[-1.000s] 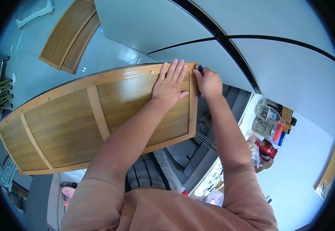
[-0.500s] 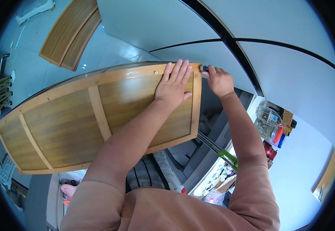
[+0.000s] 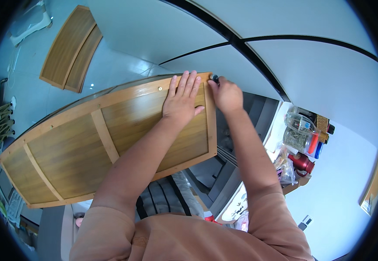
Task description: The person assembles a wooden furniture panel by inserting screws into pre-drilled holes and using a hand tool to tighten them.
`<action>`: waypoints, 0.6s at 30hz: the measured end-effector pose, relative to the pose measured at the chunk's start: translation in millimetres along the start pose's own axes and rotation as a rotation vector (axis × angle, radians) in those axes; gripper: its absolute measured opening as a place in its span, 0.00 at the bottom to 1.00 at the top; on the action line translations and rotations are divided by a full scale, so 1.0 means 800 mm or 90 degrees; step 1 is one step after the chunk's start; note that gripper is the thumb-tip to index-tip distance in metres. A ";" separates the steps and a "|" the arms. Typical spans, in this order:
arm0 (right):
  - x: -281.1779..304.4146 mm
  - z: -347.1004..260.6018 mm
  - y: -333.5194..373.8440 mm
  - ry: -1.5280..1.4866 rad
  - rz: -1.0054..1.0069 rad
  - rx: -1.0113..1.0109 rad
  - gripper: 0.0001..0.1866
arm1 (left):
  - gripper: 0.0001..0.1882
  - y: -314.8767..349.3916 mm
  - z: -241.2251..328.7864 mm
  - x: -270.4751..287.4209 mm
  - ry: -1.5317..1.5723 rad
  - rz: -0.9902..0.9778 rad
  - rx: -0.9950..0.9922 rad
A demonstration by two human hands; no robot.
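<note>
Left hand (image 3: 181, 99) flat on panel (image 3: 107, 138); dark object (image 3: 215, 79) in right hand (image 3: 228, 96).

A dusty brownish-pink top (image 3: 184, 239) shows at six o'clock, its short, loose sleeves (image 3: 104, 232) toward seven and five.

Wooden boards (image 3: 67, 48) rest on the glossy tiled floor (image 3: 110, 65).
</note>
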State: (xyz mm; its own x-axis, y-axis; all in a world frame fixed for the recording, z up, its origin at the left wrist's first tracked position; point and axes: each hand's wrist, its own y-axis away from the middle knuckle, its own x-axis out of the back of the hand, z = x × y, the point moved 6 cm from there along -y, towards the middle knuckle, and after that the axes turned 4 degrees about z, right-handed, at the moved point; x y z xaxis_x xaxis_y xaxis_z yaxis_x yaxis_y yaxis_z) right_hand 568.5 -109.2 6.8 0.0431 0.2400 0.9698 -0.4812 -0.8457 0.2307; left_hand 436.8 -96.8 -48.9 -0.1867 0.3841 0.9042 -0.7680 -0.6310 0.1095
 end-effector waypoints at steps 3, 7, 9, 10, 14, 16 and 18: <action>0.011 0.011 -0.005 0.041 0.147 0.247 0.17 | 0.50 0.003 0.001 0.002 -0.008 0.015 -0.008; 0.012 0.013 -0.014 0.076 0.205 0.464 0.19 | 0.49 0.005 -0.001 0.006 -0.018 0.037 -0.011; 0.014 0.014 -0.020 0.084 0.204 0.505 0.18 | 0.49 0.006 -0.003 0.005 -0.017 0.035 -0.008; 0.014 0.010 -0.020 0.092 0.204 0.542 0.16 | 0.49 0.006 -0.003 0.004 -0.016 0.033 -0.011; 0.006 0.008 -0.016 0.128 0.107 0.459 0.15 | 0.49 0.006 -0.003 0.005 -0.012 0.016 -0.013; 0.008 0.005 -0.014 0.110 0.059 0.329 0.18 | 0.49 0.005 -0.001 0.005 -0.012 0.014 -0.012; -0.003 0.003 -0.010 0.110 0.046 0.229 0.19 | 0.49 0.003 0.002 0.004 -0.012 0.014 -0.015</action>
State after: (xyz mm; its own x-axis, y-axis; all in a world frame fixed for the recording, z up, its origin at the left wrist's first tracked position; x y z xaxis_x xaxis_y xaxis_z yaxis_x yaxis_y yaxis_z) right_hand 574.0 -104.3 3.3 -0.1430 0.2244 0.9639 -0.1391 -0.9688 0.2049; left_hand 435.2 -98.2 -44.9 -0.1922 0.3583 0.9136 -0.7780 -0.6230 0.0806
